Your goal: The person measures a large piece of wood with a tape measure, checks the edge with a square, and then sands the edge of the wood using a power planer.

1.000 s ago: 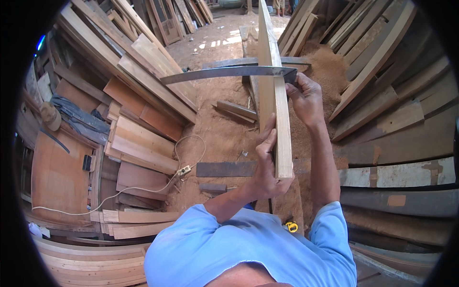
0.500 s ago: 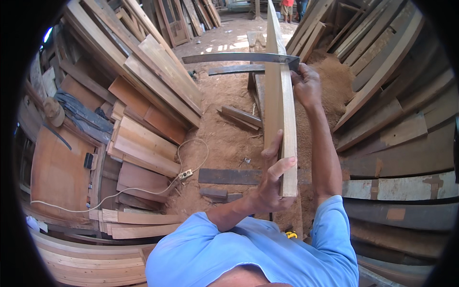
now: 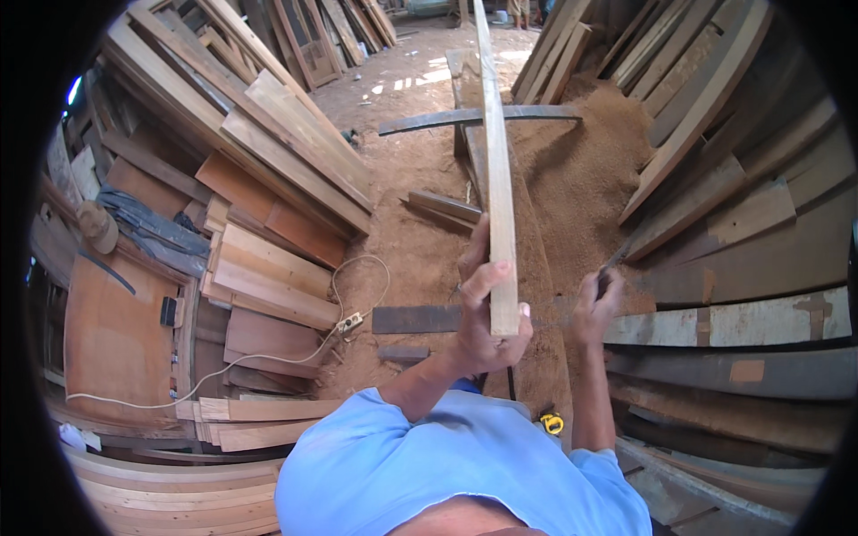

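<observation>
My left hand grips the near end of a long pale wooden board. The board stands on its narrow edge and runs away from me, its far end at the top of the view. Fingers wrap its left side, and the thumb lies over its upper edge. To the right, apart from the board, my right hand is closed on a dark, thin metal square, seen nearly edge-on and blurred. A dark strip crosses beyond the board's middle; whether they touch cannot be told.
A narrow bench lies beneath the board. A yellow tape measure is by my body. Planks are stacked at left, more boards at right. A white cable with a socket block crosses sawdust-covered ground.
My right hand has left the board's far part, drawing the square back toward me and to the right. The board's near end has shifted left and slightly nearer, still in my left hand.
</observation>
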### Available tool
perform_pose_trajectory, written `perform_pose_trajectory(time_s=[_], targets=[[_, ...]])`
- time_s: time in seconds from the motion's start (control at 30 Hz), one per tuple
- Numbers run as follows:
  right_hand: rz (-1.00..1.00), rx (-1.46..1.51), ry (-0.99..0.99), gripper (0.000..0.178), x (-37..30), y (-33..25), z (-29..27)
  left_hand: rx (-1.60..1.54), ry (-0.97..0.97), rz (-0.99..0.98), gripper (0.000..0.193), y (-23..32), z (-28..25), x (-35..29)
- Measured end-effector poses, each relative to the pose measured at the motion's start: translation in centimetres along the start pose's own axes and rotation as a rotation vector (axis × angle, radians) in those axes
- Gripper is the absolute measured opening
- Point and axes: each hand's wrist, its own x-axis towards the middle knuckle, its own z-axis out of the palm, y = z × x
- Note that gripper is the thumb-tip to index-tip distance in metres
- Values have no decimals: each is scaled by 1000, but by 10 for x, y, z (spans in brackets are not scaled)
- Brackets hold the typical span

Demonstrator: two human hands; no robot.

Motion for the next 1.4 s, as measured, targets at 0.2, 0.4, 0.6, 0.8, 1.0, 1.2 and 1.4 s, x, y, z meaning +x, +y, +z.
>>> perform_pose_trajectory(time_s=[0.2, 0.4, 0.6, 0.8, 1.0, 1.2, 1.4], targets=[[140, -494, -209, 42, -138, 127, -28, -42, -37, -2, 74, -2, 3, 1], [427, -668, -512, 43, -213, 179, -28, -39, -29, -40, 77, 3, 7, 0], [525, -681, -809, 38, -208, 174, -32, 127, -143, -174, 89, 12, -5, -10], [605, -748, -749, 49, -204, 204, -66, 117, -126, -133, 90, 12, 9, -4], [735, -1053, -894, 73, -212, 104, -91, 96, -64, -122, 80, 7, -7, -12], [838, -886, -796, 79, -271, 161, -106, 97, -66, -103, 80, 12, -7, -2], [667, -806, -626, 63, -251, 165, -112, 3, -126, -169, 88, 8, -39, -7]])
